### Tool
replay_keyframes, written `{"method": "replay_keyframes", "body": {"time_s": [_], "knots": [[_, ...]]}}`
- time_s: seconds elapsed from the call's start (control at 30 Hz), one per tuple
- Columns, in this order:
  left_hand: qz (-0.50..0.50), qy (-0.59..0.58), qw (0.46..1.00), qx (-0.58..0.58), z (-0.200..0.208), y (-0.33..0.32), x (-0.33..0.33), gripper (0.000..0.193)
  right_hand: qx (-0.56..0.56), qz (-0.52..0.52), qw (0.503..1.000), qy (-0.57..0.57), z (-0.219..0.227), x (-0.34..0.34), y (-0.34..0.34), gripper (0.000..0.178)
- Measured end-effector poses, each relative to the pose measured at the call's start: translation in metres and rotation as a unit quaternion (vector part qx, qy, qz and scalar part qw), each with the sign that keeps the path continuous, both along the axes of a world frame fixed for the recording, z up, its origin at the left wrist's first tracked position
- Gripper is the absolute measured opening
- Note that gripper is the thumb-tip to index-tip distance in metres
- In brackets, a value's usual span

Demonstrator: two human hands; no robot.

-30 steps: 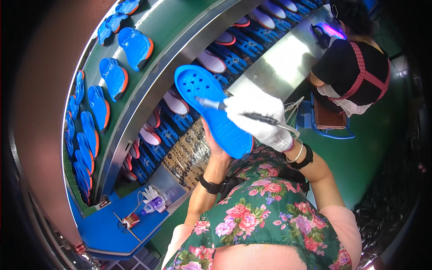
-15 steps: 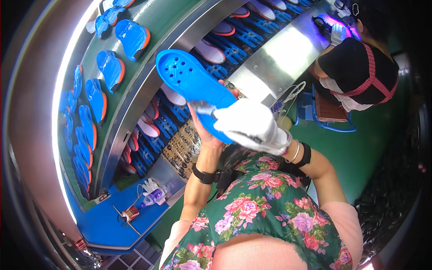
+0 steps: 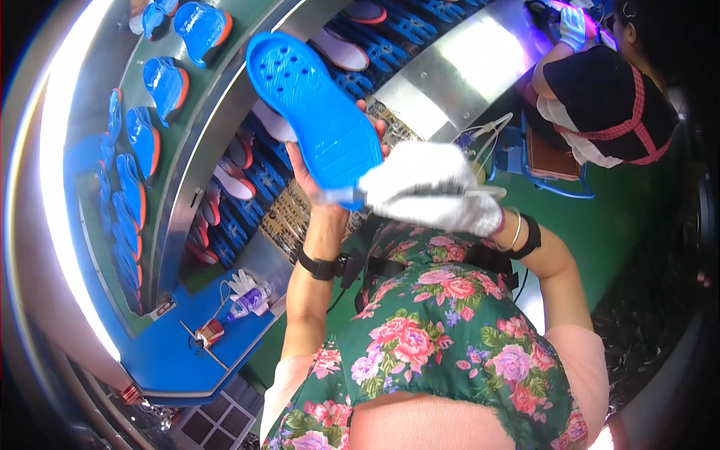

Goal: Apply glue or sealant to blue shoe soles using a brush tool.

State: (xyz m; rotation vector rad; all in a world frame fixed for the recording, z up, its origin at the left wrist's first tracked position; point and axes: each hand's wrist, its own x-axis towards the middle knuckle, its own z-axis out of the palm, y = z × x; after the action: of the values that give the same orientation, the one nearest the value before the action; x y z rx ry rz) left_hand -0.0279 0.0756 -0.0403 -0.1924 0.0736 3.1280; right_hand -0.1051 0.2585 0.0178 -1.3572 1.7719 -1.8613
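Note:
A bright blue shoe sole (image 3: 307, 112), with a cluster of round holes in its far end, lies across my left hand (image 3: 307, 176). That hand is bare and wraps round the sole from beneath, its fingers showing along the right edge and the thumb at the left. My right hand (image 3: 427, 187), in a white glove, is closed on a slim brush (image 3: 339, 196) at the sole's near end. The brush head is smeared by motion, and most of its handle is hidden in the glove.
Several blue soles with orange edges (image 3: 166, 86) stand on a green conveyor (image 3: 187, 120) at the left. Below its metal rim, a rack holds pale insoles (image 3: 341, 49). A blue table (image 3: 165, 367) carries a bottle (image 3: 250, 300). A co-worker (image 3: 592, 105) sits at the far right.
The brush has moved from the sole's middle toward its near end, my right hand going with it. The view has shifted slightly, and the sole appears higher and further left.

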Motion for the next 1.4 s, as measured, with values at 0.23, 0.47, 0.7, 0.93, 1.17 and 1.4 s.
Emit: {"method": "replay_keyframes", "body": {"time_s": [0.23,0.47,0.7,0.93,1.17,1.4], "knots": [[-0.054,-0.018,0.997,-0.061,-0.016,-0.012,0.007,0.116,-0.011,0.027,0.997,0.074,-0.002,0.035,0.015,0.026],[-0.096,-0.062,0.987,-0.109,-0.017,-0.005,0.020,0.117,-0.005,-0.021,1.000,0.019,-0.023,0.030,0.021,0.018],[-0.160,0.041,0.986,-0.023,-0.026,-0.009,0.019,0.114,0.007,0.080,0.978,-0.191,-0.013,0.040,0.039,0.013],[-0.221,-0.011,0.972,-0.080,-0.007,-0.013,0.015,0.094,0.007,-0.001,0.985,0.173,-0.028,0.047,0.051,0.027],[-0.279,-0.038,0.946,-0.161,0.000,-0.010,0.013,0.099,-0.019,0.090,0.995,0.047,-0.009,0.041,0.066,0.023],[-0.280,-0.034,0.946,-0.162,0.003,-0.012,0.010,0.082,0.028,0.022,0.979,0.199,-0.025,0.055,0.075,0.028]]}}
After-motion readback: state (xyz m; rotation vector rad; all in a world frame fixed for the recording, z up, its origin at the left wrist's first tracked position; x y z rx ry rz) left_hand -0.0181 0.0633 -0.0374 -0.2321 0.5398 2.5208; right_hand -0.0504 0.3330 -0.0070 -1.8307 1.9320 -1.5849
